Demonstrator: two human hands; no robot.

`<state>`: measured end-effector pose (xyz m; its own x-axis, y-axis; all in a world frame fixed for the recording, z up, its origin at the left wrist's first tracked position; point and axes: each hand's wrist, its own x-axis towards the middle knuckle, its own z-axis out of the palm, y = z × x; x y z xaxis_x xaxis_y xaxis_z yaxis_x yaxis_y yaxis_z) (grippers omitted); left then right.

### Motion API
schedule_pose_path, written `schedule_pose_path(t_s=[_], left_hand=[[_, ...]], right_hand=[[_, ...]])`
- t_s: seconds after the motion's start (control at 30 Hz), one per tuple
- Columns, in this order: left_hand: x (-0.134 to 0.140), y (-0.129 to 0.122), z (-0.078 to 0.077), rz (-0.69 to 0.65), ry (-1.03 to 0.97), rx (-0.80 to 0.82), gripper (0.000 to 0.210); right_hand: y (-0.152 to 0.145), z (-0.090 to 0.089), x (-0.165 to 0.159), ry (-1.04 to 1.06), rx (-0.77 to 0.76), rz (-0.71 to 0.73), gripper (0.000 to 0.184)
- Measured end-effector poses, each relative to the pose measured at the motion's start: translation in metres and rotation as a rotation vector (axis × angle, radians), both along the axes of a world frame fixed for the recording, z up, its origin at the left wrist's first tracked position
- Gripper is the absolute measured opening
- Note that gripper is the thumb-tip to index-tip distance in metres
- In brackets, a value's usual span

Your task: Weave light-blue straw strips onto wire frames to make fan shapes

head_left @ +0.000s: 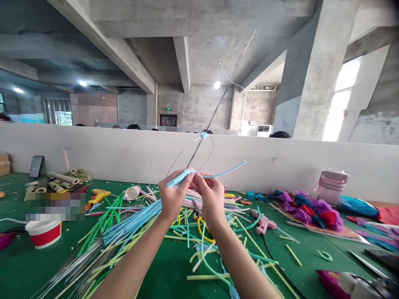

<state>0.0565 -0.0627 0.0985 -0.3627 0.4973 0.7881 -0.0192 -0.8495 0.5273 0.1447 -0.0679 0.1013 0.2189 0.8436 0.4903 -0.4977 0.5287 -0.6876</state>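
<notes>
My left hand (173,197) and right hand (212,197) pinch a pale-blue strip (181,177) between them, at the lower end of a dark stem (215,112) standing above. The strip looks light, soft, bendable; best gripped near the stem.

Left hand (171,197) and right hand (213,197) raised; fingers (186,182) pinched

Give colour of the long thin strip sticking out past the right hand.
The long thin strip is light blue; best seen in the head view.
</notes>
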Motion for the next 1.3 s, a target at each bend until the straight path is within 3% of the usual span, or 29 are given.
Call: schedule_pose_path(t_s=[0.13, 0.47, 0.7, 0.93, 1.13, 1.3], left_hand=[[-0.002, 0.003, -0.003, 0.09, 0.083, 0.032, 0.018], [-0.007, 0.009, -0.005, 0.123, 0.148, 0.025, 0.016], [-0.015, 0.016, -0.003, 0.195, 0.146, 0.025, 0.012], [-0.016, 0.019, 0.003, 0.011, 0.0, -0.152, 0.021], [-0.017, 0.017, 0.009, -0.227, -0.129, -0.27, 0.025], [-0.017, 0.016, 0.012, -0.409, -0.222, -0.343, 0.026]], right_hand=[[0.002, -0.001, 0.0, -0.024, -0.014, -0.052, 0.038], [0.002, -0.004, 0.006, -0.31, -0.008, -0.244, 0.03], [0.003, -0.005, 0.002, -0.239, -0.058, 0.034, 0.029], [0.0, 0.001, 0.01, -0.19, -0.102, 0.087, 0.033], [-0.004, 0.007, 0.014, -0.152, -0.104, 0.085, 0.031], [-0.004, 0.007, 0.015, -0.099, -0.085, 0.182, 0.025]])
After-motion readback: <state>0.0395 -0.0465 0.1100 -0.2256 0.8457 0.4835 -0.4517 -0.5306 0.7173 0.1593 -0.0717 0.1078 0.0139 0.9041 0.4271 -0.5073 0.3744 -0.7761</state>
